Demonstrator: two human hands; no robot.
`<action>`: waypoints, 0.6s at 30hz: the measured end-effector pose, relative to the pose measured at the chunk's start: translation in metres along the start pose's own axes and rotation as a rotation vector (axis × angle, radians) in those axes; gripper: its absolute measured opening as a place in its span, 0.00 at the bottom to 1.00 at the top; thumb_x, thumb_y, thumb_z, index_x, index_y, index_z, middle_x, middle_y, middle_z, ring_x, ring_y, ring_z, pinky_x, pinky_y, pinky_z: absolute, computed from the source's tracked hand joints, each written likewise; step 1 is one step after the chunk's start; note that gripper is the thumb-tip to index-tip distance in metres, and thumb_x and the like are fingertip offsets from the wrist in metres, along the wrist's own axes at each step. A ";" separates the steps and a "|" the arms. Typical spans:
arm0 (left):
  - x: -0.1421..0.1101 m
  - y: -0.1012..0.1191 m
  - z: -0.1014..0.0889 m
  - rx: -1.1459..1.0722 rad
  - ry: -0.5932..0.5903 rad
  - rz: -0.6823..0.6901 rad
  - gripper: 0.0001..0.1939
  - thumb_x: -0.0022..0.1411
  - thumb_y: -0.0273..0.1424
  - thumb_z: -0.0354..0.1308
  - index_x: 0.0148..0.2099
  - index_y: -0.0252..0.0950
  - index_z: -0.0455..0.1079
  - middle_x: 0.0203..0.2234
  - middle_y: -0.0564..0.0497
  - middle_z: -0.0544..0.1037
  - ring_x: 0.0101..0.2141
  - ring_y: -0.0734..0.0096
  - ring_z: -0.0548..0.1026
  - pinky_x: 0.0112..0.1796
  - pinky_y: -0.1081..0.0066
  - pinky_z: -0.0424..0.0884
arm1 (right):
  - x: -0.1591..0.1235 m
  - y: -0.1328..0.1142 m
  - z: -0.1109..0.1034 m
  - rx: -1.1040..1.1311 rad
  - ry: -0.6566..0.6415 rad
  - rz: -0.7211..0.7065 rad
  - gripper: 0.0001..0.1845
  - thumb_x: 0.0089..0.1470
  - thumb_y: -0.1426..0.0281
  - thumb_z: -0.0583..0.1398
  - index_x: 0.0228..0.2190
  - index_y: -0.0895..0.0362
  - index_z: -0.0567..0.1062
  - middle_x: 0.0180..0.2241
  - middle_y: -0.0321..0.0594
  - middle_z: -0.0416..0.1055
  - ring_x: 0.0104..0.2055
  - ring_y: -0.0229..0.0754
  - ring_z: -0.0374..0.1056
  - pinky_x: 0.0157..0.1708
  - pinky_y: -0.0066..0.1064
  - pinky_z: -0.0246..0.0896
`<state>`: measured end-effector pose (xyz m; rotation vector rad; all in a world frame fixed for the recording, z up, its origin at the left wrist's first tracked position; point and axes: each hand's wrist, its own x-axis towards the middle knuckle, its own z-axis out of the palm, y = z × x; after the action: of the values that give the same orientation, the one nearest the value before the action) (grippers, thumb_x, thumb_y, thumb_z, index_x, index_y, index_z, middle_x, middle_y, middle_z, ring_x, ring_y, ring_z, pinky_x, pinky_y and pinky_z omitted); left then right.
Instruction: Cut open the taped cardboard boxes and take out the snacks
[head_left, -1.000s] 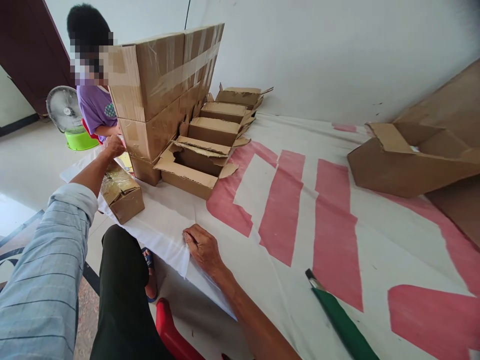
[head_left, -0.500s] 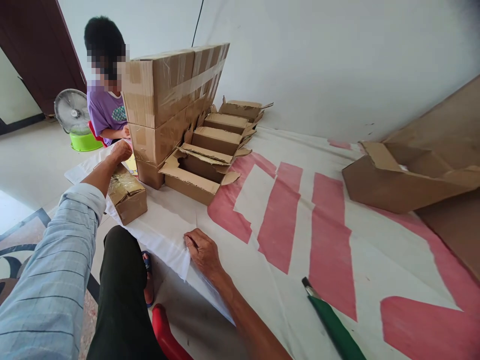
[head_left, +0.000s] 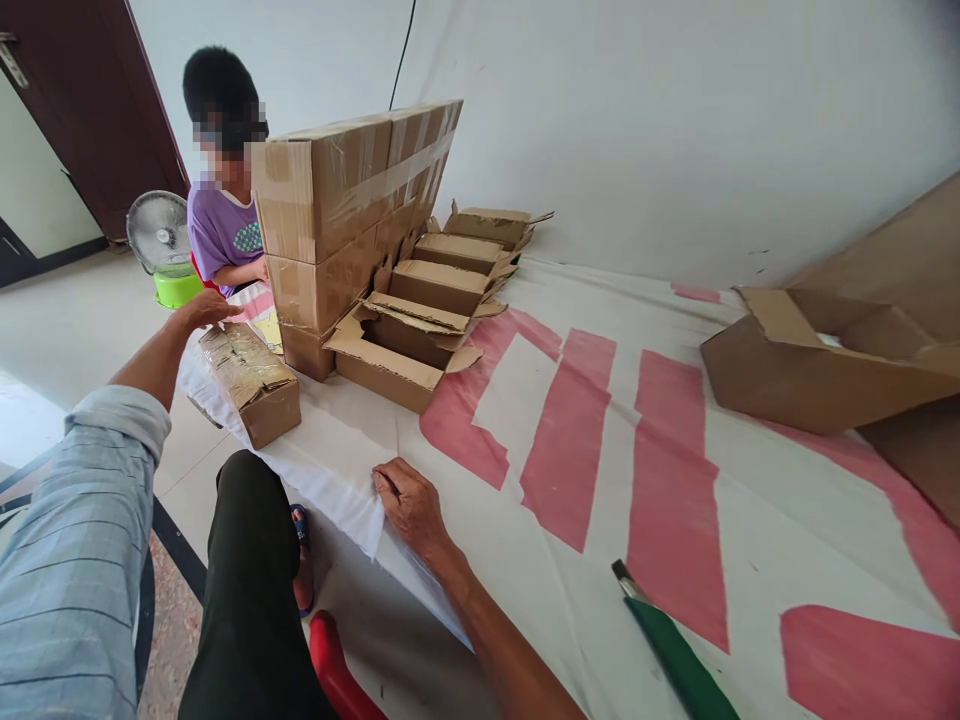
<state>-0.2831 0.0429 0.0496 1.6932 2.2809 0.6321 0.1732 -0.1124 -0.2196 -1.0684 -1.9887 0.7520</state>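
My left hand [head_left: 206, 309] is stretched out with its fingers flat and apart from any grip, just above the far end of a small cardboard box [head_left: 271, 417]. That box lies lengthwise along the table edge, its top covered in wrinkled clear tape. Whether the palm touches the box cannot be made out. My right hand [head_left: 409, 502] rests at the near edge of the white cloth [head_left: 341, 430], its fingers curled in and nothing visible in them. Beside the small box rises a stack of taped cardboard boxes [head_left: 341, 200].
Several open cardboard boxes [head_left: 386, 375] stand in a row behind the stack. A larger open carton [head_left: 817, 375] is at the right. A green-handled tool [head_left: 675, 650] lies near the front. A person in a purple shirt [head_left: 221, 235] sits beyond the stack, near a fan [head_left: 160, 235].
My left hand has gone from curled over the small box's far end to flat and stretched, slightly left. My right hand stays put. The view has shifted slightly.
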 end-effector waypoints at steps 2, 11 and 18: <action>-0.015 -0.023 -0.012 -0.045 -0.086 -0.100 0.33 0.55 0.63 0.78 0.39 0.36 0.82 0.37 0.36 0.88 0.44 0.45 0.86 0.46 0.51 0.82 | 0.000 0.002 0.002 0.011 0.021 -0.016 0.19 0.76 0.63 0.55 0.37 0.50 0.83 0.38 0.43 0.82 0.42 0.48 0.80 0.46 0.37 0.73; -0.086 -0.049 0.004 -0.378 -0.203 -0.095 0.50 0.34 0.72 0.80 0.48 0.37 0.87 0.52 0.36 0.88 0.54 0.38 0.84 0.41 0.57 0.85 | 0.004 0.008 0.006 0.073 0.095 -0.078 0.16 0.71 0.62 0.59 0.38 0.49 0.87 0.37 0.44 0.84 0.38 0.50 0.80 0.43 0.39 0.76; -0.177 0.010 0.066 -0.304 -0.199 0.181 0.46 0.56 0.72 0.68 0.56 0.36 0.85 0.48 0.41 0.88 0.51 0.42 0.84 0.52 0.53 0.82 | -0.002 -0.017 -0.003 0.303 0.277 0.099 0.24 0.69 0.52 0.62 0.52 0.53 0.88 0.46 0.48 0.87 0.41 0.50 0.80 0.43 0.41 0.78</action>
<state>-0.1921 -0.1089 -0.0164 1.7353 1.8081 0.7646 0.1695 -0.1215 -0.2054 -1.0317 -1.5423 0.8742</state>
